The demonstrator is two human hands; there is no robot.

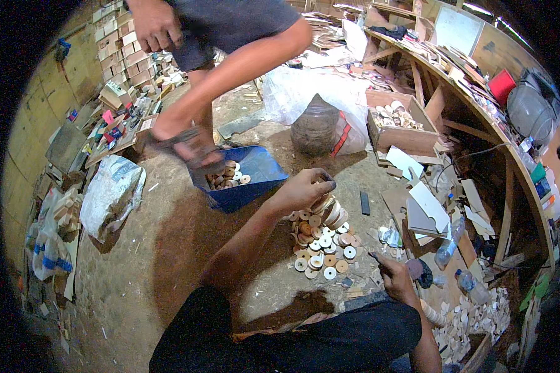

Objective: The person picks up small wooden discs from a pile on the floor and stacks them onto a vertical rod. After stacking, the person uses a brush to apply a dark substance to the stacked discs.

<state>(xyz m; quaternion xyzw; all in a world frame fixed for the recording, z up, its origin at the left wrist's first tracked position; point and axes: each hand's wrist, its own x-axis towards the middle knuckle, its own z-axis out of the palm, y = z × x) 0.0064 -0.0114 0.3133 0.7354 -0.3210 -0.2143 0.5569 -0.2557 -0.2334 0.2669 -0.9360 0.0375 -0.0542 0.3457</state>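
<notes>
My left hand (306,189) reaches over a pile of small round wooden discs (323,242), each with a hole in its middle. Its fingers are curled around a leaning row of discs (335,215) at the top of the pile, partly hidden by the hand. To the right of the pile is my right hand (397,277), its fingers closed. A thin dark tip (373,254) shows at the fingers; I cannot make out what it is. Left of the pile, a blue scoop-shaped container (264,168) holds more discs.
Another person's sandalled foot (190,149) is over the blue container. Behind stand a dark pointed pot-like object (315,124), a clear plastic bag (292,87) and a wooden crate (404,140) of wood pieces. Bottles, offcuts and a white sack (111,196) lie around.
</notes>
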